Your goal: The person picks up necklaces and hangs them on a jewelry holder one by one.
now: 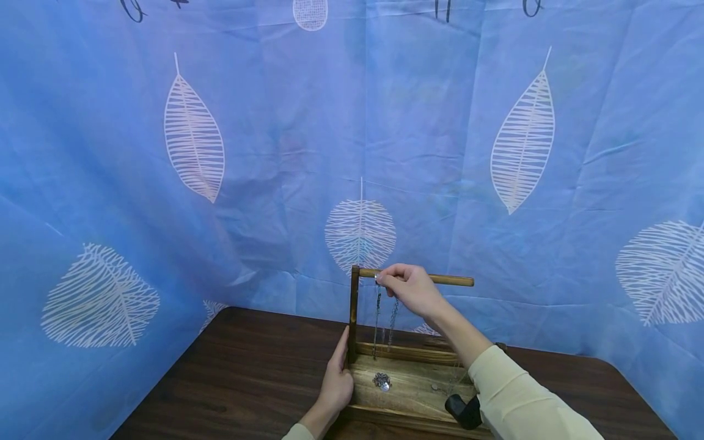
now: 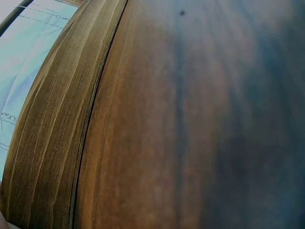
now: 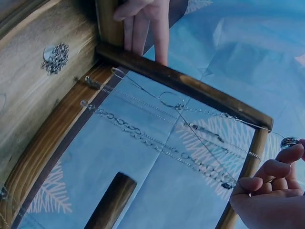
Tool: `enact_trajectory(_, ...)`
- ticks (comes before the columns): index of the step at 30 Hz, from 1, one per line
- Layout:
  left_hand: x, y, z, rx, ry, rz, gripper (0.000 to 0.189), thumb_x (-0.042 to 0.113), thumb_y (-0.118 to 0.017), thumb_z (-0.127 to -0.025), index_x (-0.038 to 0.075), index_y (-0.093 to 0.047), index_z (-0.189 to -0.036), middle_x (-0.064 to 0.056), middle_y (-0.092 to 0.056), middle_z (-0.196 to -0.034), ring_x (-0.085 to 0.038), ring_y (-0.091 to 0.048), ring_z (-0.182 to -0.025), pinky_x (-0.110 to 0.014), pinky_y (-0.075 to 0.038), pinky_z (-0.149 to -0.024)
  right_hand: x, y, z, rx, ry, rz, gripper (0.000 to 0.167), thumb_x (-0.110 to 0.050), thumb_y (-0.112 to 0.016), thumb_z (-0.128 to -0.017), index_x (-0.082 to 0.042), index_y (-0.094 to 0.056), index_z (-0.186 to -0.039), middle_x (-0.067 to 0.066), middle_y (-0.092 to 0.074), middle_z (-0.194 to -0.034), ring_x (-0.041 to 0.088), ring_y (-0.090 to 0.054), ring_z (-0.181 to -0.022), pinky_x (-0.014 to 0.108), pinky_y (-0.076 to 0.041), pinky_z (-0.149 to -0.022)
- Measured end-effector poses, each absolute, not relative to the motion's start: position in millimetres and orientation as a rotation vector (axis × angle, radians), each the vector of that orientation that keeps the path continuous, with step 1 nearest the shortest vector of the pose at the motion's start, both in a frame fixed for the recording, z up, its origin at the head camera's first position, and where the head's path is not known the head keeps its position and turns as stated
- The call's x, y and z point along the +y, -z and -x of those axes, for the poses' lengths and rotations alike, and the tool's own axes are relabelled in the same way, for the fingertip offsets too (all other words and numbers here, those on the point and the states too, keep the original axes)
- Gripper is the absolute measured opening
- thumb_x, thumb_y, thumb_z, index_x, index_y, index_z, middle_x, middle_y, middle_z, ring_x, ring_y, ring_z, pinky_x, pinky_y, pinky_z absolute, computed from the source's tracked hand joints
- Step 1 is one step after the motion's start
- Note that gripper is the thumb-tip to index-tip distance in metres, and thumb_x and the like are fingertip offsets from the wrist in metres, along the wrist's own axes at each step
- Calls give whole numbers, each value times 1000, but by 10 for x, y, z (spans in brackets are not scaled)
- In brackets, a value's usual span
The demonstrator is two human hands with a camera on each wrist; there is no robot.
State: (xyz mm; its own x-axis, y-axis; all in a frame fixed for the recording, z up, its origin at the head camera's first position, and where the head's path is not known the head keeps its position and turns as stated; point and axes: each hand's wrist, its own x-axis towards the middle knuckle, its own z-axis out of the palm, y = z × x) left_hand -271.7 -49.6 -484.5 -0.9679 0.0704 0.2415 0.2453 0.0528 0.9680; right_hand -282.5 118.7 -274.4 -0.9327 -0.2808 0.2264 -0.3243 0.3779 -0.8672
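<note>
A wooden jewelry stand has an upright post (image 1: 354,305), a horizontal bar (image 1: 453,281) and a shallow tray (image 1: 418,397). My right hand (image 1: 409,287) is at the bar near the post, pinching a thin silver chain necklace (image 3: 200,133) between thumb and fingers. A shiny silver ring-like piece (image 3: 289,142) shows at its fingertips. Other silver chains (image 1: 393,321) hang down from the bar beside it. Against the tray's left end, my left hand (image 1: 334,385) lies with its fingers extended along the wood; the left wrist view shows mostly the blurred table.
A small heap of silver chain (image 1: 382,381) with a round disc lies in the tray. Close to the right sleeve is a black curved object (image 1: 464,410). Dark wooden table (image 1: 247,366) surrounds the stand, and a blue leaf-print cloth (image 1: 275,153) hangs behind.
</note>
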Motion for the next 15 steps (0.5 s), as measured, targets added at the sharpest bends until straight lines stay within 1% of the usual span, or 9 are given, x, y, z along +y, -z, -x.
enact_trajectory(4, -499, 4847, 2710, -2192, 2048, 331, 100, -29, -22, -76, 19, -16, -163, -17, -9, -167, -41, -7, -150, -64, -13, -115, 1264, 2753, 2870, -2605, -1597, -554, 25, -23, -56, -103, -4, -71, -108, 6, -59, -78, 17, -36, -60, 32, -33, -58)
enact_trajectory(9, -500, 4840, 2716, -2183, 2049, 351, 101, -29, -22, -75, 20, -16, -163, -17, -8, -167, -41, -7, -150, -64, -13, -115, 1375, 2756, 2926, -2621, -1570, -513, 24, -21, -55, -103, -5, -71, -110, 4, -56, -74, 16, -30, -55, 31, -31, -55)
enact_trajectory(11, -502, 4836, 2718, -2182, 2048, 352, 101, -29, -22, -75, 20, -16, -163, -17, -8, -167, -41, -6, -150, -64, -13, -115, 1427, 2752, 2941, -2616, -1568, -502, 24, -21, -55, -103, -5, -71, -110, 4, -54, -71, 16, -28, -53, 32, -32, -56)
enact_trajectory(15, -507, 4836, 2713, -2194, 2043, 341, 100, -29, -21, -75, 19, -15, -163, -16, -8, -167, -40, -6, -151, -63, -13, -115, 1539, 2734, 2955, -2605, -1556, -466, 27, -21, -55, -103, -2, -70, -113, 3, -50, -67, 15, -29, -52, 34, -34, -58)
